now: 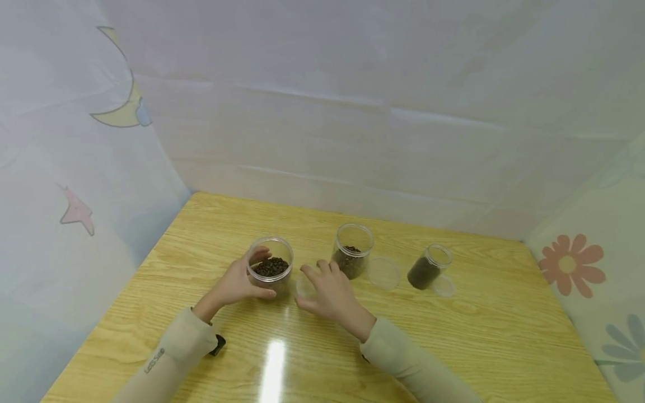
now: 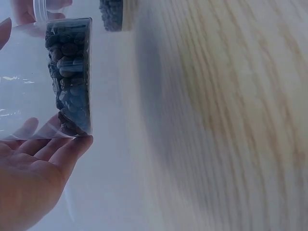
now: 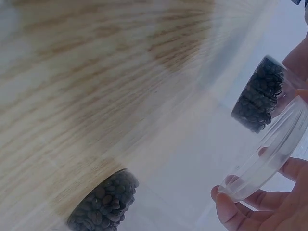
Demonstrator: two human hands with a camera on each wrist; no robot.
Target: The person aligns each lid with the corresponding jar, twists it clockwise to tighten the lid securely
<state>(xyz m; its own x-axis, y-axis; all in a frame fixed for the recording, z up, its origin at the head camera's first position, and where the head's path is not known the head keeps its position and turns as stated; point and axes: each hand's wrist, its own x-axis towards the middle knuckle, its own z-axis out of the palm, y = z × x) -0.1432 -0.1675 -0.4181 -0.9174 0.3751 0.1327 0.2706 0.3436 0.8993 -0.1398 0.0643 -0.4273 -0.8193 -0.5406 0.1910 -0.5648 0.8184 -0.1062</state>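
Note:
My left hand [image 1: 241,281] grips an open clear jar [image 1: 272,280] of dark beans, fingers and thumb around its sides. In the left wrist view the hand [image 2: 36,175] is against the jar's wall, and the beans [image 2: 70,77] fill its lower part. Just right of that jar, my right hand [image 1: 332,294] holds a clear round lid [image 1: 304,286] by its edge. The right wrist view shows this lid [image 3: 267,156] tilted, with the fingers and thumb of the hand [image 3: 269,209] at its rim, apart from the jar [image 3: 260,96].
A second open jar [image 1: 350,263] of dark beans stands behind my right hand, a clear lid [image 1: 384,273] beside it. Farther right are a smaller open jar [image 1: 424,271] with dark contents and a small lid [image 1: 444,286]. Patterned cloth [image 1: 322,123] hangs around the wooden table [image 1: 484,324].

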